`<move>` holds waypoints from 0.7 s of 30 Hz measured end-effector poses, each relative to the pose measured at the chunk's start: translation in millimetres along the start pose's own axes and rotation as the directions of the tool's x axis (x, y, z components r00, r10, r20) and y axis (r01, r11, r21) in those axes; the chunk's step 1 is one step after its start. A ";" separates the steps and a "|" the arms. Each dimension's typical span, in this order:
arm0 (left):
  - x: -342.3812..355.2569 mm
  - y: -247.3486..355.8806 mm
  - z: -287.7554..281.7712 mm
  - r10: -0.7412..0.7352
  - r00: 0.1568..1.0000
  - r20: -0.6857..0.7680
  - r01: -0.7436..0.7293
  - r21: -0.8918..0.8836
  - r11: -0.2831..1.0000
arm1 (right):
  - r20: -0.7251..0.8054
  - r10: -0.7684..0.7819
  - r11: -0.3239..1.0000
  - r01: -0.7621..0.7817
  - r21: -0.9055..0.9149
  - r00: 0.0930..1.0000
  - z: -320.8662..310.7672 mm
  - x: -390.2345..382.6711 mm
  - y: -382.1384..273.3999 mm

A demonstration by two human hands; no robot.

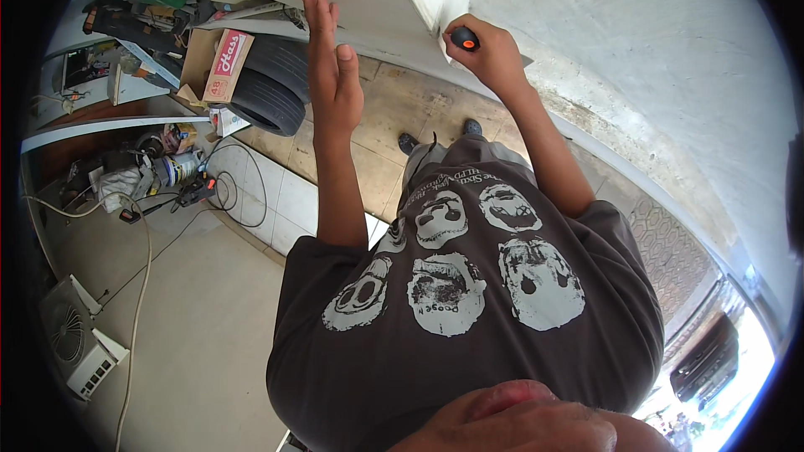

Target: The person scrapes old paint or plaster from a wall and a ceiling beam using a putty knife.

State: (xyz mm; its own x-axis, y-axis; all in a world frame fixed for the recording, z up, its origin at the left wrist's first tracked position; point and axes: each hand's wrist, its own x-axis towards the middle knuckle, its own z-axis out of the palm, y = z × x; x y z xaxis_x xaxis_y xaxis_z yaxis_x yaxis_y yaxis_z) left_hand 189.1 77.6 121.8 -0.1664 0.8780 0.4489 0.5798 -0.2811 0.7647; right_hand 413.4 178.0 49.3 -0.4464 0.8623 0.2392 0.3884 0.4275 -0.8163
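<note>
My right hand is closed round the handle of a putty knife. The handle's black butt with an orange spot points up at me, and a grey flat corner, apparently its blade, shows past the wrist side of the hand. It is held at the corner of the white wall; whether the blade touches the wall is hidden. My left hand is raised near the white wall ledge on the left, fingers stretched out and thumb apart, with nothing in it. I cannot tell if its fingertips touch the ledge.
Black tyres and an open cardboard box stand left of my left arm. Farther left lie tools, cans and a looped cable. A white fan-like unit sits at lower left. Tan tiles surround my feet.
</note>
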 end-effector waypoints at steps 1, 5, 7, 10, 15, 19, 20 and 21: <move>-2.4 2.5 -1.7 0.034 0.999 -0.008 -0.034 -0.009 0.999 | 0.020 0.019 0.997 -0.020 0.077 1.000 -5.7 0.1 -0.6; -1.3 13.5 -4.2 0.048 0.998 -0.048 -0.046 0.035 0.998 | 0.042 0.032 0.999 -0.032 0.007 0.999 -46.5 3.3 -9.3; 2.0 18.5 -3.4 0.073 0.996 -0.057 -0.070 0.046 0.996 | 0.215 -0.013 0.999 0.022 -0.041 0.977 -78.6 7.0 -19.7; 4.6 22.0 -0.2 0.053 0.997 -0.050 -0.050 0.062 0.997 | 0.113 -0.009 0.999 0.003 0.049 0.994 -129.0 4.4 -42.8; 3.2 18.7 1.2 0.063 0.993 -0.100 -0.059 0.046 0.997 | -0.171 0.201 0.973 -0.176 0.151 0.965 -195.6 -33.0 -46.5; 6.0 18.4 3.8 0.080 0.990 -0.114 -0.072 0.073 0.995 | 0.236 0.232 0.944 -0.277 0.180 0.944 -152.3 -59.2 3.9; 8.0 18.8 5.8 0.100 0.988 -0.121 -0.088 0.099 0.991 | 0.376 0.349 0.807 -0.480 0.345 0.858 -127.7 -67.2 14.3; 10.6 19.1 7.6 0.125 0.984 -0.125 -0.109 0.125 0.986 | 0.508 0.367 0.679 -0.598 0.426 0.779 -106.3 -77.4 21.0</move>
State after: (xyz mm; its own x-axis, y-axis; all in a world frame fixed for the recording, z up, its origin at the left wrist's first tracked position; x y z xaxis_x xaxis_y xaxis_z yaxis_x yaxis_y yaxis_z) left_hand 204.5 84.5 137.6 -0.1912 0.7804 0.5953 0.6897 -0.3247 0.6472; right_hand 541.8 149.1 69.5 -0.6152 0.6905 -0.3805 0.1873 -0.3408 -0.9213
